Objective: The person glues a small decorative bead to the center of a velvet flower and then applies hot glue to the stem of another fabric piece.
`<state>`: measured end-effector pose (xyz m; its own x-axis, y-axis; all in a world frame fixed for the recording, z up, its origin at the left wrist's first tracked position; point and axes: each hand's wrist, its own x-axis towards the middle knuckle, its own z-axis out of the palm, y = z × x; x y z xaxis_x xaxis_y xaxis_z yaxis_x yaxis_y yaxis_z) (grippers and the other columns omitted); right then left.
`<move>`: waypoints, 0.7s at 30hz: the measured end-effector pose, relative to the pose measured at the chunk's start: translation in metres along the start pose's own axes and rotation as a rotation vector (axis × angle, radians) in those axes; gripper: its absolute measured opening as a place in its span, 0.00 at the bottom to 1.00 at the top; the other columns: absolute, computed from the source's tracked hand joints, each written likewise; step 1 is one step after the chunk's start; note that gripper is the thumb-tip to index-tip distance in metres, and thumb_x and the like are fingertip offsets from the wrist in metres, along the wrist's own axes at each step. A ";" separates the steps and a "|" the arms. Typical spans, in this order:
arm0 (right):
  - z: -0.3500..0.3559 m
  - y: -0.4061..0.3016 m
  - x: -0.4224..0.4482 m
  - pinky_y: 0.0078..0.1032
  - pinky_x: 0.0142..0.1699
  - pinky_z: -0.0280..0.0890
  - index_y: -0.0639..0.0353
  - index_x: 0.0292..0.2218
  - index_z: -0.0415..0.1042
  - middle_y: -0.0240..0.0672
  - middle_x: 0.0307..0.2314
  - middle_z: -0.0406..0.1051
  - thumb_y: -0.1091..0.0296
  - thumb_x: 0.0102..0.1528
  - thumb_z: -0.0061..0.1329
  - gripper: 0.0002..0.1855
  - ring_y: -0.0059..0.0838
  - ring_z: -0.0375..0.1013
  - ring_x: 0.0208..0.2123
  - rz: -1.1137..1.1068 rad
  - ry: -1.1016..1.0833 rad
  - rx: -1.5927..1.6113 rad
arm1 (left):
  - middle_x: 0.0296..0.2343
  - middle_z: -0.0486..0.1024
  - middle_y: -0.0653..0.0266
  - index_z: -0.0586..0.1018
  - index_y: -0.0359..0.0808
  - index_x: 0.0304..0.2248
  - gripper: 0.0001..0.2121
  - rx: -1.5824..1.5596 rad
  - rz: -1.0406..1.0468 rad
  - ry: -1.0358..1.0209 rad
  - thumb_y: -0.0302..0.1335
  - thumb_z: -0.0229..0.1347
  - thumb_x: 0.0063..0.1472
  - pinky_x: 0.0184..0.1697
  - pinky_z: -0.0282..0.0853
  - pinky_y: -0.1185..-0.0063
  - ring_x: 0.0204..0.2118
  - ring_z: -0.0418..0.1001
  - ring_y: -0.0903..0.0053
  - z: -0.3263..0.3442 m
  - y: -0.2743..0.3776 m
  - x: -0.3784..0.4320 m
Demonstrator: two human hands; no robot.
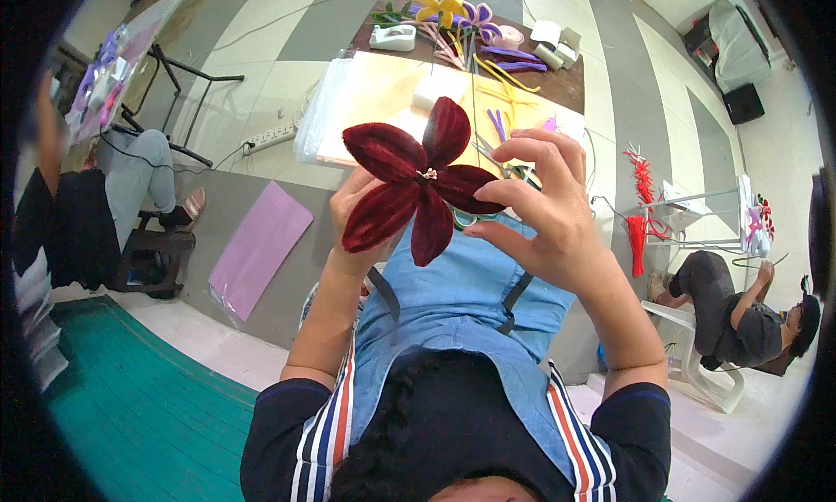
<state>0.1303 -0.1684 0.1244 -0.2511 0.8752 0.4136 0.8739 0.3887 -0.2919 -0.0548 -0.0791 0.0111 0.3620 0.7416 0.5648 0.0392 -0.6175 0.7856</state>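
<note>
A dark red fuzzy flower with several petals (424,185) and a small pale centre is held up above my lap. My left hand (356,205) is behind the petals at the left, its fingers mostly hidden by them; it seems to support the flower from behind. At the right petal's tip, my right hand (545,201) has its thumb and index finger close to the edge, with the other fingers curved above. Whether the right fingertips press on the petal is hard to tell. Scissors (490,152) lie on the table just beyond the flower.
On the table (562,87) are yellow and purple fuzzy flowers (450,12), a white tape dispenser (392,38), pipe cleaners (503,74) and plastic sleeves (320,110). A power strip (271,136) and a purple sheet (261,250) lie on the floor. Seated people are at left (140,175) and right (751,312).
</note>
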 end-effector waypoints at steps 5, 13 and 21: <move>0.000 0.000 0.003 0.35 0.45 0.53 0.53 0.28 0.67 0.34 0.34 0.62 0.64 0.32 0.60 0.19 0.38 0.59 0.41 -0.036 0.073 0.026 | 0.32 0.73 0.57 0.76 0.33 0.31 0.11 -0.036 0.006 0.001 0.21 0.57 0.44 0.39 0.67 0.77 0.36 0.72 0.68 0.000 0.000 0.003; 0.019 0.025 -0.039 0.20 0.34 0.60 0.60 0.20 0.64 0.33 0.20 0.67 0.78 0.40 0.54 0.09 0.25 0.66 0.26 0.382 0.308 0.492 | 0.35 0.71 0.62 0.72 0.36 0.38 0.11 -0.030 -0.256 0.162 0.25 0.52 0.53 0.42 0.64 0.77 0.38 0.69 0.74 -0.005 -0.070 -0.035; 0.091 0.019 -0.103 0.17 0.34 0.62 0.64 0.24 0.68 0.34 0.22 0.70 0.76 0.48 0.47 0.03 0.21 0.68 0.26 0.780 0.128 0.923 | 0.35 0.71 0.67 0.73 0.35 0.36 0.10 -0.409 -0.309 0.211 0.20 0.52 0.53 0.43 0.63 0.80 0.37 0.68 0.80 -0.016 -0.079 -0.015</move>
<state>0.1352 -0.2246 -0.0023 0.2983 0.9510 -0.0808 0.1340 -0.1255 -0.9830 -0.0780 -0.0370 -0.0553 0.1948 0.9346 0.2976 -0.2664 -0.2416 0.9331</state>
